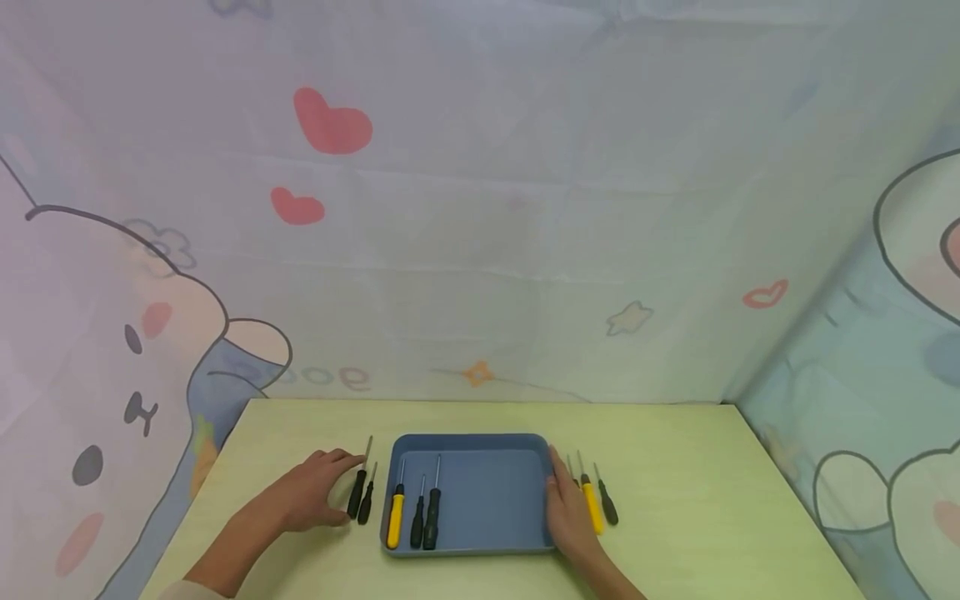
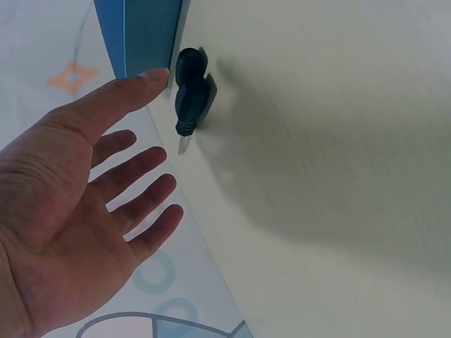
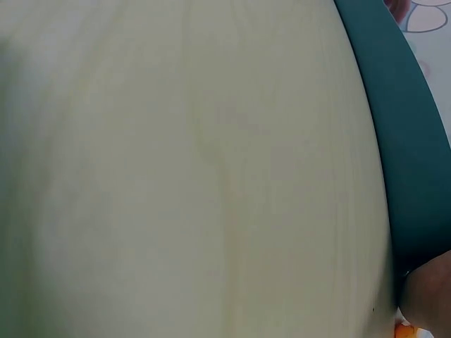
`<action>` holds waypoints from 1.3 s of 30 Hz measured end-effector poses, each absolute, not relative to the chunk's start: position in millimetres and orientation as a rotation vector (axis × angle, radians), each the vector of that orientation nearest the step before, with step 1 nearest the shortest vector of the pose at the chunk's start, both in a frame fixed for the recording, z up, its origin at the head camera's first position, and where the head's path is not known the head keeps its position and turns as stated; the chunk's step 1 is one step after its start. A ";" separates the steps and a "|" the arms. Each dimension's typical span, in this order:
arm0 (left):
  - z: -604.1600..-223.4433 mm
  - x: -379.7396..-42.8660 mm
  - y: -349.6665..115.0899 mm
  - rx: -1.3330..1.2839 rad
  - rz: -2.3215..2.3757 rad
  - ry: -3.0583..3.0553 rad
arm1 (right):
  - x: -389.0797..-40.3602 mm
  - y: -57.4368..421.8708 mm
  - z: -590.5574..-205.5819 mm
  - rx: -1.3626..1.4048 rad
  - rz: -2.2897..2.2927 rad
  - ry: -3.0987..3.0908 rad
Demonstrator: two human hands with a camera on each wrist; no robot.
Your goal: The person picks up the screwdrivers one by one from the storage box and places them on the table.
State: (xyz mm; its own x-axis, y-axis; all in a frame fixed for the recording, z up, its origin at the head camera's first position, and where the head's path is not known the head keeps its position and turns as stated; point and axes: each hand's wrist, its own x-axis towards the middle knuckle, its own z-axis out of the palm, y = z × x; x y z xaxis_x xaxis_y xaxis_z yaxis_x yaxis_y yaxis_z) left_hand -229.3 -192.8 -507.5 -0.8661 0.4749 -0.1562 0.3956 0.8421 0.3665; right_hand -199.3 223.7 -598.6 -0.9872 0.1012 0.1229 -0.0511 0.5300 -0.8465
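Pale cloth [image 1: 525,233] printed with hearts and cartoon animals hangs behind and beside a light table [image 1: 675,475]. On the left, the left hand [image 1: 311,490] reaches in, palm turned inward, fingers spread apart and thumb held away from them, with nothing in its grasp. Just beyond it lie two black screwdrivers [image 1: 356,495], side by side, tips pointing away from the person; whether the fingertips touch the nearer one, I cannot tell. The right hand [image 1: 568,512] lies along the right wall of the tray [image 1: 491,500], touching it; whether it pinches that wall, I cannot tell. That blue tray sits between the hands, and its left part holds a yellow screwdriver [image 1: 395,518], a short black one [image 1: 417,529] and a longer black one [image 1: 432,518]. Right of the tray, beside the right hand, lie a yellow-and-black screwdriver [image 1: 592,507], a dark one [image 1: 609,507] and a third, mostly hidden.
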 end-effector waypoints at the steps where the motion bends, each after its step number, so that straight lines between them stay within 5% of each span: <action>1: -506.1 -228.9 -192.5 0.666 0.482 2.774 | -199.4 223.7 -599.1 -0.048 1.452 -2.607; 39: -483.3 -212.9 -169.2 0.707 0.608 2.841 | -200.4 224.0 -602.7 -0.011 1.430 -2.593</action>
